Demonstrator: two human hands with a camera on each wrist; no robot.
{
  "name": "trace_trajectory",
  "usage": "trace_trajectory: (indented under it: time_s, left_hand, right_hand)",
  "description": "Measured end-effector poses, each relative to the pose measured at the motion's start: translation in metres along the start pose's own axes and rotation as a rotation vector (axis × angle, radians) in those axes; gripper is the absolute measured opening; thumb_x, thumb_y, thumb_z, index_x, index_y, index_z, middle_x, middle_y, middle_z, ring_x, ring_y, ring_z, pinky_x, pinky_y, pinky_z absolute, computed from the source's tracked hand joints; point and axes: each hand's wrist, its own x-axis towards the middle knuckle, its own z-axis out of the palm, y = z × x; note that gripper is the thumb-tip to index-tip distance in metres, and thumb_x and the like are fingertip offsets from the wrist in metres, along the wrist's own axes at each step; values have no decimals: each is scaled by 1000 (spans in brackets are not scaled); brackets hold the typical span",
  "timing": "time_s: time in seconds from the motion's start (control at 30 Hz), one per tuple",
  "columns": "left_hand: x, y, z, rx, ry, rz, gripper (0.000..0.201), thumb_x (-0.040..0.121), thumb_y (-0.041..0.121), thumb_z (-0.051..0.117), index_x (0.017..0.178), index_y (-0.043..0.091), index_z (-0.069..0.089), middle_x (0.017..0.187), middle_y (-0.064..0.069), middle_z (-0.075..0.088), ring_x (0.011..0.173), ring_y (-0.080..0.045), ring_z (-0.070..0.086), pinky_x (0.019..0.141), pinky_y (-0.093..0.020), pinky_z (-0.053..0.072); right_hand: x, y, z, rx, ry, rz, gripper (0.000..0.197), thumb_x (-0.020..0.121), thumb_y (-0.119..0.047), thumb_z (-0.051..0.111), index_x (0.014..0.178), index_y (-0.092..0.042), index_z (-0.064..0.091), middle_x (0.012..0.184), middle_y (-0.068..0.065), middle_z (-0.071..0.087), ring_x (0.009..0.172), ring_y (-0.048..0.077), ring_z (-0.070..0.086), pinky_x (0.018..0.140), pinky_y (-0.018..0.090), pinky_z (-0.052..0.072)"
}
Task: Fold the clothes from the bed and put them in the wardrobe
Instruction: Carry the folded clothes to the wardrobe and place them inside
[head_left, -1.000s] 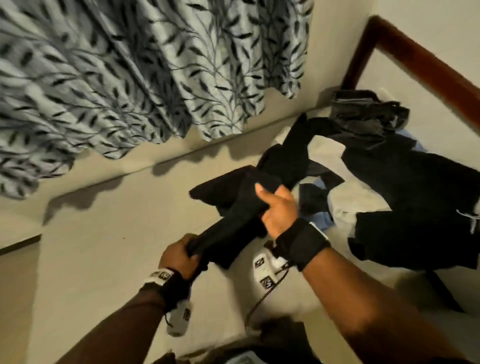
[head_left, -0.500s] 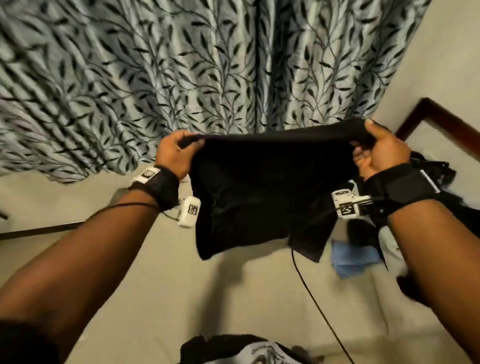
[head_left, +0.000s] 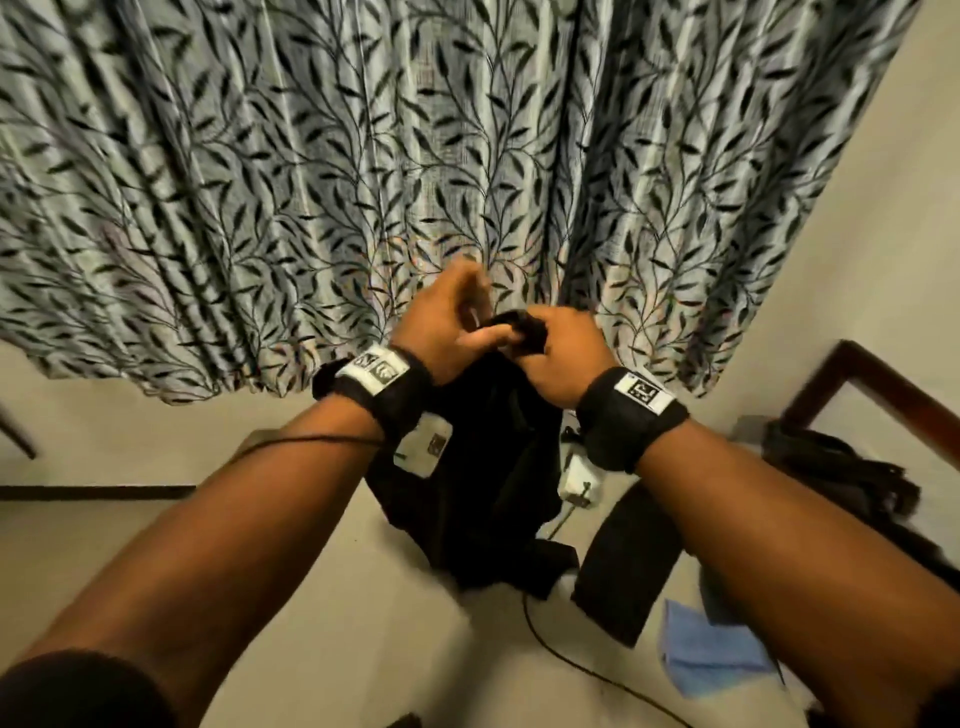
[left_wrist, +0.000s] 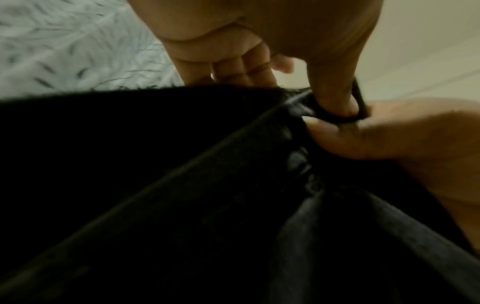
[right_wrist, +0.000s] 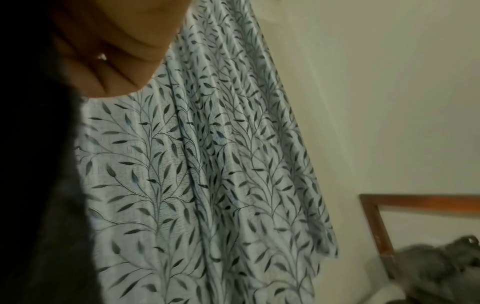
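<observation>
A black garment (head_left: 483, 483) hangs doubled over in front of me, above the bed (head_left: 322, 649). Both hands meet at its top edge. My left hand (head_left: 449, 325) pinches the bunched edge with its thumb, and my right hand (head_left: 558, 353) grips the same bunch from the other side. In the left wrist view the garment (left_wrist: 182, 195) fills the lower frame, with the left thumb (left_wrist: 335, 94) hooked in a fold against the right hand (left_wrist: 405, 135). The right wrist view shows my curled right hand (right_wrist: 111, 57) beside the dark cloth (right_wrist: 39, 185).
A leaf-patterned curtain (head_left: 467, 156) hangs just behind the hands. More dark clothes (head_left: 852, 483) lie at the right by the wooden bed frame (head_left: 883, 384). A black strip of cloth (head_left: 628, 556) and a blue cloth (head_left: 711, 649) lie on the sheet. A cable (head_left: 582, 670) trails below.
The hands held the garment stretched wide apart; they have now come together at the centre, folding it in half so it hangs narrower.
</observation>
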Motion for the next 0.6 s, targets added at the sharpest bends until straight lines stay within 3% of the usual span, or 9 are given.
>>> trace_trajectory:
  time_s: [0.07, 0.17, 0.23, 0.3, 0.37, 0.5, 0.53, 0.6]
  left_hand:
    - [-36, -30, 2, 15, -58, -161, 47, 73, 50, 83, 96, 30, 47, 80, 9, 58, 71, -13, 54, 69, -46, 52]
    - [-92, -48, 13, 99, -314, -277, 63, 69, 45, 89, 117, 34, 49, 105, 12, 67, 97, -6, 65, 90, -39, 54]
    - [-102, -53, 19, 109, -279, -268, 59, 72, 36, 90, 117, 32, 53, 109, 10, 68, 101, -7, 65, 92, -36, 53]
    - [-103, -61, 18, 222, -223, -258, 54, 76, 40, 85, 120, 34, 55, 113, 7, 68, 102, -14, 65, 92, -38, 53]
    - [-111, -70, 12, 347, -217, -296, 68, 77, 43, 79, 135, 43, 42, 119, 2, 70, 108, -25, 66, 92, -35, 53]
    - [-146, -74, 16, 336, -255, -329, 97, 83, 31, 70, 152, 61, 8, 130, -2, 67, 107, -34, 67, 76, -28, 47]
    - [-152, -78, 16, 355, -218, -286, 99, 86, 26, 70, 152, 61, 5, 134, -3, 65, 107, -35, 67, 75, -26, 44]
    - [-157, -85, 6, 404, -138, -65, 109, 82, 8, 76, 154, 59, 12, 139, -4, 60, 101, -33, 69, 73, -25, 50]
  right_hand:
    - [-7, 8, -3, 81, 17, -31, 12, 84, -9, 71, 90, -19, 73, 83, -4, 73, 82, 13, 69, 76, 38, 57]
    - [-10, 7, -9, 216, -27, -83, 14, 88, 0, 70, 94, -11, 76, 88, -1, 76, 87, 9, 71, 82, 29, 58]
    - [-10, 1, -17, 222, -57, -109, 16, 88, 3, 70, 97, -8, 77, 91, 1, 76, 86, 2, 69, 82, 21, 56]
    - [-9, -1, -29, 244, 0, -95, 11, 90, -3, 71, 98, -9, 76, 91, 0, 75, 83, -1, 67, 80, 19, 53]
    - [-6, -2, -45, 295, 111, -97, 10, 90, -6, 72, 96, -14, 75, 91, -4, 73, 83, -1, 67, 81, 21, 52]
    - [4, -9, -87, 182, 264, -138, 12, 89, -8, 73, 98, -17, 74, 86, -6, 71, 83, 7, 68, 80, 29, 55]
    - [4, -9, -99, 56, 300, -183, 17, 87, -11, 72, 102, -20, 71, 88, -5, 72, 85, 12, 69, 80, 32, 56]
    - [4, -4, -127, -307, 299, -245, 29, 87, -17, 71, 114, -25, 64, 93, 6, 73, 85, 31, 70, 77, 40, 57]
